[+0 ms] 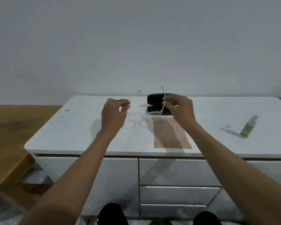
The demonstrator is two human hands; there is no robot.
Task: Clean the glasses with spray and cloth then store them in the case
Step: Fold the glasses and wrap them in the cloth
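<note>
A: Take the white cabinet top (75, 137) as the reference. What sits at its left?

B: The left hand (114, 114) hangs above the left-middle of the top, finger and thumb pinching one temple arm of the clear-framed glasses (144, 116).

A: And the glasses themselves?

B: Held up just over the middle of the top, lenses hanging low, both temple arms spread and pointing up and away. Their faint reflection shows on the surface below.

A: Behind them?

B: A black glasses case (154, 99) stands open at the back of the top, lid up, partly hidden by the right hand (180, 109). That hand pinches the other temple arm.

A: Below that hand?

B: A tan cloth (170, 137) lies flat on the top, reaching toward its front edge.

A: Far right?

B: A small spray bottle (248, 126) stands on the top, well apart from the cloth.
</note>
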